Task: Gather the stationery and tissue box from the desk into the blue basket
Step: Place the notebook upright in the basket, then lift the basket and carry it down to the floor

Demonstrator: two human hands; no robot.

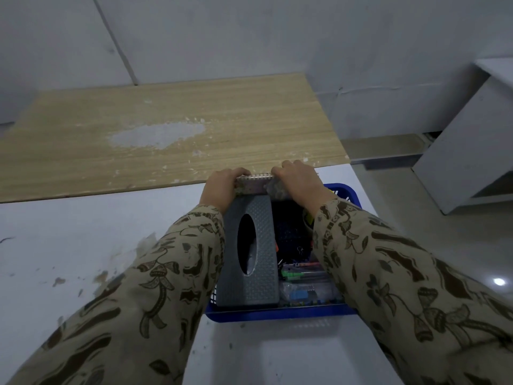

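Notebook (254,182) sits at the far end of the basket (277,315), my left grip (222,184) and right grip (298,180) both clutching it. Crowded by the tissue box (263,232), it could jam or tip out.

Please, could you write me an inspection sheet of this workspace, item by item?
Surface: wooden desk, worn pale patch in the middle.
Job's things: grey tissue box and pens lie in the blue basket; spiral notebook at its far end.
Clutter: nothing seen.
Hands: left hand and right hand grip the notebook's two ends.
Cables: nothing seen.
Surroundings: grey wall behind, white cabinet at right.
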